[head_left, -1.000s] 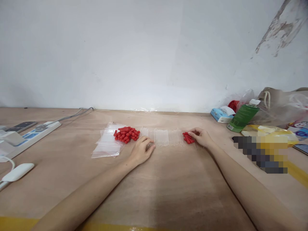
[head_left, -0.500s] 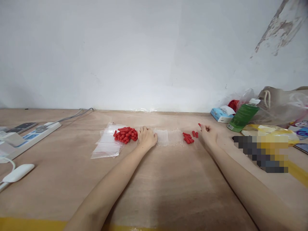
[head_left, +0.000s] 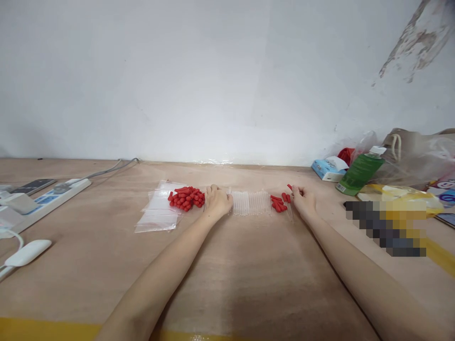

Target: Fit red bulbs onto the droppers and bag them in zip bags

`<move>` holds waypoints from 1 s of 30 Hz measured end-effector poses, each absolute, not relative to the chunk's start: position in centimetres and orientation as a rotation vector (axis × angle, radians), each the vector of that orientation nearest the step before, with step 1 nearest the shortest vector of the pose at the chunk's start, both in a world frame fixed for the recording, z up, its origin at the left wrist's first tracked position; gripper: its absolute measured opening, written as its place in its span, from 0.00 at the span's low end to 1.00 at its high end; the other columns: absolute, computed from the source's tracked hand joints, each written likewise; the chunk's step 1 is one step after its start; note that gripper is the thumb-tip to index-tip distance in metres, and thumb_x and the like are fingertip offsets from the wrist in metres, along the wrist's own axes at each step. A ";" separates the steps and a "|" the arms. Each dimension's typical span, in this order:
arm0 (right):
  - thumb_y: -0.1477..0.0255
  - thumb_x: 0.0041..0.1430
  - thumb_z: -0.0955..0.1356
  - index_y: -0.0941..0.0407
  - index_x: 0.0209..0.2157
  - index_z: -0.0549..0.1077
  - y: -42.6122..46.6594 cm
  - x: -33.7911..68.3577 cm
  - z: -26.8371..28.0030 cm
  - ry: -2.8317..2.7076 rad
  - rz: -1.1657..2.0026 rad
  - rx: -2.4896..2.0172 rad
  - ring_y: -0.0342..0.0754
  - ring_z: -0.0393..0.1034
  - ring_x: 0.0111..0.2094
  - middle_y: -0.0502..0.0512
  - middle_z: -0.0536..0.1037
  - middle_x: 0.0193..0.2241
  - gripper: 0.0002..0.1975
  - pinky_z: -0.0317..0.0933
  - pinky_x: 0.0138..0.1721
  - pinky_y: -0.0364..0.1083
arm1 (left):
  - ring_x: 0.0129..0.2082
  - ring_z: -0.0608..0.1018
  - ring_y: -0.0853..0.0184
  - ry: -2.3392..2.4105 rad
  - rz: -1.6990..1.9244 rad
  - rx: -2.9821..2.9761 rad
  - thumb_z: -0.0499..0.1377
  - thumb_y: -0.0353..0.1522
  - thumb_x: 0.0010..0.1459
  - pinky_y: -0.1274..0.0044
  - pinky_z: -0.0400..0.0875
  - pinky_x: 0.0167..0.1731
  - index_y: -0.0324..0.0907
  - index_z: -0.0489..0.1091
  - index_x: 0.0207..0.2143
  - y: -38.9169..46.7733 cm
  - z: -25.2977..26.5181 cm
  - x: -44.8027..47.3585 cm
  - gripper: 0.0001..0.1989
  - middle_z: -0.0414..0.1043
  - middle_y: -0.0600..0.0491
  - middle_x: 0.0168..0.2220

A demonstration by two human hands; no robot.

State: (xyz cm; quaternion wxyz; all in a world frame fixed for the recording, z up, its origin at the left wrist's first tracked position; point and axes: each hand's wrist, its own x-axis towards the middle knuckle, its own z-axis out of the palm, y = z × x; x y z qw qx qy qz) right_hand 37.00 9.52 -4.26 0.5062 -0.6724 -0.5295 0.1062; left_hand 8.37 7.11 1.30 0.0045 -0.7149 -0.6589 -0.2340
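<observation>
My right hand (head_left: 303, 200) is closed, pinching a red rubber dropper bulb (head_left: 289, 187) that juts out left of the fingertips; any glass tube on it is hidden. Just left of that hand lie droppers (head_left: 286, 198) with red bulbs and thin clear tubes. Beside them is a small group of red bulbs (head_left: 278, 204). A row of clear glass dropper tubes (head_left: 250, 203) lies side by side between my hands. My left hand (head_left: 217, 201) rests low at the row's left end, fingers loosely bent and apart, next to a heap of red bulbs (head_left: 185, 199).
Clear plastic bags (head_left: 156, 220) lie under and beside the heap. A white power strip (head_left: 67, 195) and white cable (head_left: 28, 253) are at the left. To the right stand a tissue pack (head_left: 329, 169), a tilted green bottle (head_left: 360, 171) and plastic bags (head_left: 419, 161). A pixelated dark object (head_left: 386, 229) lies nearer.
My right hand has moved slightly left with the red bulb, closer to the droppers lying on the table. My left hand has stayed in nearly the same place.
</observation>
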 end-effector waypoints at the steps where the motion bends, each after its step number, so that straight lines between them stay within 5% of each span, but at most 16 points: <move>1: 0.56 0.54 0.55 0.59 0.31 0.67 9.3 36.9 -4.1 -1.238 0.242 -1.622 0.49 0.68 0.30 0.59 0.73 0.27 0.22 0.59 0.30 0.45 | 0.43 0.65 0.52 -2.024 -0.761 -2.279 0.48 0.33 0.54 0.63 0.59 0.41 0.35 0.68 0.26 6.8 1.6 8.1 0.12 0.65 0.39 0.38; 7: 0.58 0.55 0.60 0.59 0.34 0.67 6.4 32.6 -2.6 -1.188 0.180 -1.421 0.46 0.67 0.28 0.57 0.72 0.29 0.18 0.60 0.29 0.44 | 0.29 0.71 0.67 -1.515 -0.941 -2.830 0.45 0.32 0.60 0.75 0.65 0.31 0.42 0.62 0.35 2.4 2.4 5.1 0.08 0.68 0.53 0.30; 12: 0.66 0.57 0.61 0.54 0.47 0.65 1.6 27.0 -2.0 -1.744 0.317 -1.030 0.47 0.65 0.31 0.55 0.69 0.32 0.16 0.61 0.32 0.47 | 0.34 0.72 0.66 -1.296 -1.042 -3.006 0.47 0.31 0.60 0.75 0.66 0.35 0.43 0.63 0.40 -0.6 0.3 3.1 0.08 0.70 0.52 0.34; 30: 0.69 0.59 0.60 0.52 0.38 0.73 -1.1 24.6 -1.9 -1.919 0.657 -0.857 0.46 0.68 0.35 0.54 0.75 0.33 0.12 0.62 0.38 0.47 | 0.34 0.72 0.69 -1.194 -1.105 -3.009 0.48 0.32 0.60 0.77 0.66 0.35 0.42 0.69 0.40 -0.8 -0.6 3.1 0.11 0.70 0.51 0.34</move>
